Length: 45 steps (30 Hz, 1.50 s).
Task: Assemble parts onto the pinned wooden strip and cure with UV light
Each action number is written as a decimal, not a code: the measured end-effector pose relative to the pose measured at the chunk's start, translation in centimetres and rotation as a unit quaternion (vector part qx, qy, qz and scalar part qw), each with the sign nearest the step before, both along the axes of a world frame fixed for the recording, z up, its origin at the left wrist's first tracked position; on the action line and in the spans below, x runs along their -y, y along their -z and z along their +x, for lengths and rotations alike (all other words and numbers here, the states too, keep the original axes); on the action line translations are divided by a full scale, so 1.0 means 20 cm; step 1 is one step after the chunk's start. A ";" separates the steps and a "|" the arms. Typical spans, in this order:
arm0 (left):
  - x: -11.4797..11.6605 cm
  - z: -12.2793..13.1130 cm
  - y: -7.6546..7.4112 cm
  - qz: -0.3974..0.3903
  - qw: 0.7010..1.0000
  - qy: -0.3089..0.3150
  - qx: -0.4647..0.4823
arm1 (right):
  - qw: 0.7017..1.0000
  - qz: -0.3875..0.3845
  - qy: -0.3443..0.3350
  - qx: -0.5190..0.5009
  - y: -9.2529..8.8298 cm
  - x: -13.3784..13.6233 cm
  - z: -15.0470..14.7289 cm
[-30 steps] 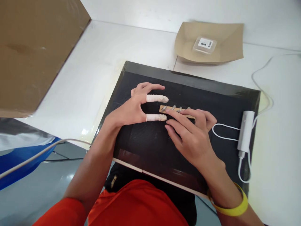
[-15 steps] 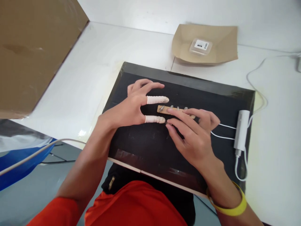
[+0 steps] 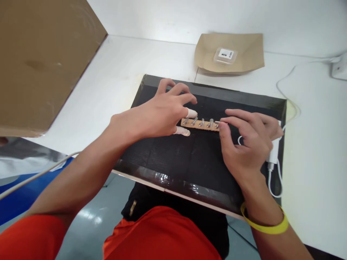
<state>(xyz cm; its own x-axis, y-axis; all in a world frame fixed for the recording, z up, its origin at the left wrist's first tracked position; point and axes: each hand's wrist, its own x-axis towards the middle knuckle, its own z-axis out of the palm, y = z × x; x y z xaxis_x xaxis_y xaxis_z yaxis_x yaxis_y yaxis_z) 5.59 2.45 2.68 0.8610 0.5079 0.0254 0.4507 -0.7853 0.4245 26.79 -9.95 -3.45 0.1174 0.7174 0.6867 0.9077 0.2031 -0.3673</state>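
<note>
A narrow tan strip (image 3: 199,125) with several small clear tubes and metal bits along it lies on the black ribbed mat (image 3: 168,159). My left hand (image 3: 165,110) is at the strip's left end, white finger cots on thumb and index finger. These two fingertips are apart, one on the far side of the strip and one on the near side. Over the strip's right end, my right hand (image 3: 246,141) pinches a small thin light piece (image 3: 217,122) between thumb and index finger. The piece is mostly hidden by the fingertips, and the hand covers the strip's right tip.
A brown paper tray (image 3: 252,54) holding a clear plastic box (image 3: 225,56) with a label stands at the back. A white device (image 3: 273,155) with white cables lies at the mat's right edge. To the left rises a large cardboard sheet (image 3: 46,65).
My right hand has moved right, from the strip's middle to its right end, uncovering the tubes. My left hand has come closer, its fingertips now about the strip's left end.
</note>
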 end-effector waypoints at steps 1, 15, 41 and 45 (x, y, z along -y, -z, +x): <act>-0.01 0.01 0.00 -0.006 1.000 -0.003 0.004 | 1.000 0.004 0.005 -0.005 0.00 0.00 0.00; -0.05 0.04 0.07 0.029 0.999 0.023 -0.020 | 1.000 0.016 -0.001 -0.023 0.01 -0.01 -0.01; -0.02 0.00 0.06 0.130 0.983 0.028 -0.131 | 0.999 0.010 -0.026 -0.025 0.02 -0.01 -0.03; -0.02 -0.01 0.05 0.125 0.984 0.021 -0.125 | 0.999 0.008 -0.032 -0.024 0.02 -0.01 -0.03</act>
